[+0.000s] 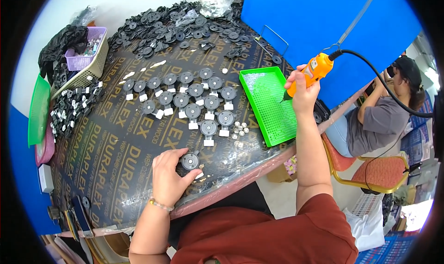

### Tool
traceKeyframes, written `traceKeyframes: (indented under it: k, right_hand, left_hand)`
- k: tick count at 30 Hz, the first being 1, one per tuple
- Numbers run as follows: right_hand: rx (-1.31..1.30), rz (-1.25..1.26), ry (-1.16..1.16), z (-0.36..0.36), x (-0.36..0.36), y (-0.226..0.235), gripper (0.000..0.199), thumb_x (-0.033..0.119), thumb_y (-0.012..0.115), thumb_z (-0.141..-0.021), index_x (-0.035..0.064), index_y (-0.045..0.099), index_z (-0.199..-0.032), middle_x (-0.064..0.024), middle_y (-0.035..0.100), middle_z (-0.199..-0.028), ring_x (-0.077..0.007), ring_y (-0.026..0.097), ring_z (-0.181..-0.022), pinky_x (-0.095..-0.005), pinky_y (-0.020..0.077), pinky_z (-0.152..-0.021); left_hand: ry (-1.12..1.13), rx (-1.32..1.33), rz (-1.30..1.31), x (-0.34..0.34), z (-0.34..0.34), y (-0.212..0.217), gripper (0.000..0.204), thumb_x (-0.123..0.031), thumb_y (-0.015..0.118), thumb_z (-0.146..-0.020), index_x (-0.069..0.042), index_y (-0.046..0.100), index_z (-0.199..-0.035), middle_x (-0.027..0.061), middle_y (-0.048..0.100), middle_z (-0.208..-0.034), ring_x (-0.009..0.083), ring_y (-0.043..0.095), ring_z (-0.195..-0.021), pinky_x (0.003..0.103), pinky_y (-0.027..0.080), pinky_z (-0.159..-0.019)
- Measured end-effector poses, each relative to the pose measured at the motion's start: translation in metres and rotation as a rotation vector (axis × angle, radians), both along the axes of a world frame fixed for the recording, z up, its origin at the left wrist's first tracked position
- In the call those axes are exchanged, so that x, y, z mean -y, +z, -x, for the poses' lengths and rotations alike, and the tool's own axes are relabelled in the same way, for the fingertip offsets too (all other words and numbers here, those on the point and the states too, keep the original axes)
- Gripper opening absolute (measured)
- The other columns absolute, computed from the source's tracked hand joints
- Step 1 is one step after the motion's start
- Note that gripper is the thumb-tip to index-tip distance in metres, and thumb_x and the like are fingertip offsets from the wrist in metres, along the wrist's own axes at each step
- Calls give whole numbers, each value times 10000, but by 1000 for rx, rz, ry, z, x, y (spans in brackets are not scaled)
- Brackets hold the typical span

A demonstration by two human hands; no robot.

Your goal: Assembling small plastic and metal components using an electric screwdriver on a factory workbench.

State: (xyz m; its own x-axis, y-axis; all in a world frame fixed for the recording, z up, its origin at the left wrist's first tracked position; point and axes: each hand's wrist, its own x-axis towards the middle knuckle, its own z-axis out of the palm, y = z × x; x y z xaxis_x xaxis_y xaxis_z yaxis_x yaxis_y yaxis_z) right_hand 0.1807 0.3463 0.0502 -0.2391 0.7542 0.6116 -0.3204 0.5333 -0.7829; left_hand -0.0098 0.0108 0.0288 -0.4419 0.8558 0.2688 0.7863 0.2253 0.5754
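My left hand (167, 178) is at the near edge of the table, thumb and fingers closed around a black wheel-shaped part (190, 161) with a pale tab below it. In my right hand (303, 92) is an orange electric screwdriver (317, 68), its dark tip pointing down over a green perforated tray (292, 133). Small glinting pieces too fine to name lie in that tray. Beyond my left hand, several similar black round parts with white tabs (208, 127) stand in loose rows. A cluster of small whitish round pieces (240, 130) sits between them and the tray.
Loose black discs (185, 28) are heaped at the back. Baskets (95, 69) and black-and-white parts (74, 109) occupy the left side. The screwdriver's cable (386, 72) runs right, and a spring (356, 21) hangs above it. Another person (381, 120) sits beyond the blue panel (300, 23).
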Motion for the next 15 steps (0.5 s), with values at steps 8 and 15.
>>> traceKeyframes:
  k: [8,15]
  right_hand:
    - [-161,-39,97,3,36,28,298,259,622,-937,38,497,-1093,-65,569,-780,-147,570,-635,-263,483,-584]
    - [-213,167,690,58,158,35,652,507,751,-792,60,454,-1163,-112,592,-812,-189,606,-639,-287,527,-561]
  left_hand:
    - [-17,41,-7,2,3,-7,483,-247,848,-630,-86,662,-1046,77,660,-1007,291,589,-1017,399,400,-906]
    - [-33,32,-84,1,3,-16,504,-253,851,-619,-82,663,-1055,67,661,-1019,261,591,-1033,397,394,-923]
